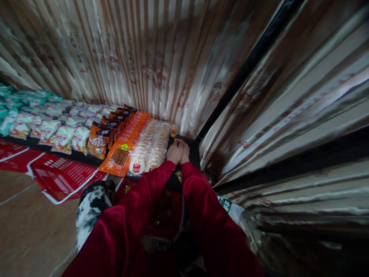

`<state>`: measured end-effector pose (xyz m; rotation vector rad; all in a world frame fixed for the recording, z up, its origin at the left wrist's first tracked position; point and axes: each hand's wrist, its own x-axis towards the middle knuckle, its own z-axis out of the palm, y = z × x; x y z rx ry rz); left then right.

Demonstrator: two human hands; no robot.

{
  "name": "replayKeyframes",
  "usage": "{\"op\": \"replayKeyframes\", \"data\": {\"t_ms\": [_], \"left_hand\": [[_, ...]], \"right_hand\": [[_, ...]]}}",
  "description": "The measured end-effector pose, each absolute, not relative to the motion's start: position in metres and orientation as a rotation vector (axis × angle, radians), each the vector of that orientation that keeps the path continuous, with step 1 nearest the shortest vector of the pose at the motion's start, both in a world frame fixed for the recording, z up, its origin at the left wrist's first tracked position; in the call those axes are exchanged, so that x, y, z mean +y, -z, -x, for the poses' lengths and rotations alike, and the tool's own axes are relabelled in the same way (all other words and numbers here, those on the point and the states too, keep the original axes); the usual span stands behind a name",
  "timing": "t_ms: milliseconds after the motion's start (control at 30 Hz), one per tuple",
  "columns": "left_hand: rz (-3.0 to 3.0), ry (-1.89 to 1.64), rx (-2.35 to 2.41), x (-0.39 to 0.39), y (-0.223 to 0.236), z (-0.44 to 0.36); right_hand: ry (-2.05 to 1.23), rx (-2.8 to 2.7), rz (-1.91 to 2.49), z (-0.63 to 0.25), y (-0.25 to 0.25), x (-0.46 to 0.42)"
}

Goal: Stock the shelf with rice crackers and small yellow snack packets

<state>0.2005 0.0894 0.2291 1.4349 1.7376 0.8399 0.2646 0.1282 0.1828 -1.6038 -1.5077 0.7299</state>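
My left hand (pixel 174 153) and my right hand (pixel 185 151) are pressed together, fingers curled, over the bare right end of a black shelf (pixel 193 151). Both arms are in red sleeves. Whether anything sits between the hands is hidden. Just left of my left hand lie rows of round pale crackers in clear packs (pixel 151 145). A small yellow packet (pixel 173 130) stands at the back of the shelf, beyond my hands.
Orange snack packs (pixel 127 144), dark orange bags (pixel 99 142), white bags (pixel 62 137) and green packs (pixel 11 102) fill the shelf leftward. Striped shiny curtains (pixel 161 57) close the back and right. Red plastic baskets (pixel 62 177) lie on the floor at left.
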Motion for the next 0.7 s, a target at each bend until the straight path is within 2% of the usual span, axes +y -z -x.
{"op": "replayKeyframes", "data": {"t_ms": [267, 467, 700], "left_hand": [[-1.490, -1.001, 1.474, -0.005, -0.213, -0.173], [-1.513, -1.092, 1.428, -0.078, -0.184, -0.156], [-1.423, -0.779, 1.387, -0.116, -0.118, -0.121]], "right_hand": [[-0.857, -1.335, 1.392, -0.247, -0.176, 0.028], [-0.851, -1.516, 1.344, -0.238, -0.161, -0.050], [-0.989, -1.651, 1.348, -0.230, -0.091, -0.105]]}}
